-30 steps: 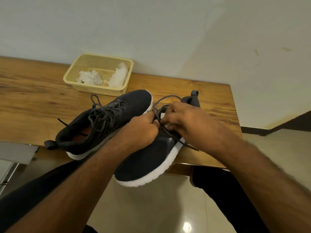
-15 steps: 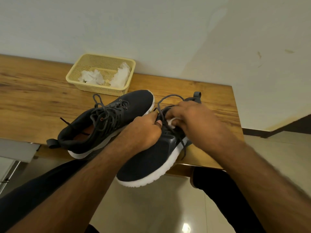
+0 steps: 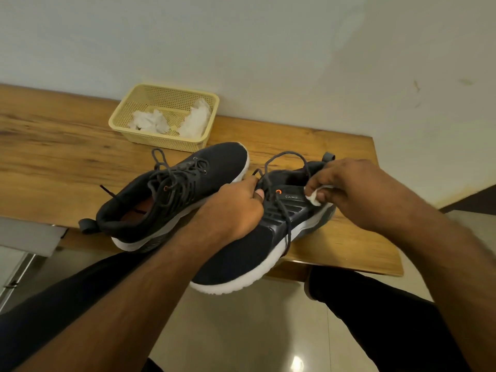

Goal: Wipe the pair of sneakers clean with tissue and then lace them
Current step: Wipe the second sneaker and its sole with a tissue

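Right now the left hand (image 3: pixel 236 208) is gripping the near dark knit sneaker with a white sole (image 3: pixel 249 253) from the side, its fingers curled over the tongue area and the thumb pinching the grey lace (image 3: pixel 284 210) near the top eyelets. This sneaker is lying across the front edge of the long wooden table (image 3: pixel 53 162), with its toe hanging out past the edge toward the person and its heel resting further back on the wood. One loop of its lace is arching up above the collar, and a loose strand is trailing down over the side panel to the sole.

The right hand (image 3: pixel 354 191) is reaching in over the heel end of the same sneaker, its fingers bent and pinching a small crumpled white tissue (image 3: pixel 315 196) that is pressing against the ribbed dark side panel just beside an orange eyelet ring.

The second dark knit sneaker (image 3: pixel 171 194) is sitting just to the left, wholly on the table, toe pointing away toward the wall and heel loop toward the table's front edge. Its laces are threaded and lying in loose loops on top.

Behind it, a pale yellow perforated plastic basket (image 3: pixel 139 100) is standing against the wall, holding two wads of crumpled white tissue (image 3: pixel 147 122).

The person's legs in dark trousers (image 3: pixel 67 304) are showing below the table, over a glossy tiled floor (image 3: pixel 241 331).
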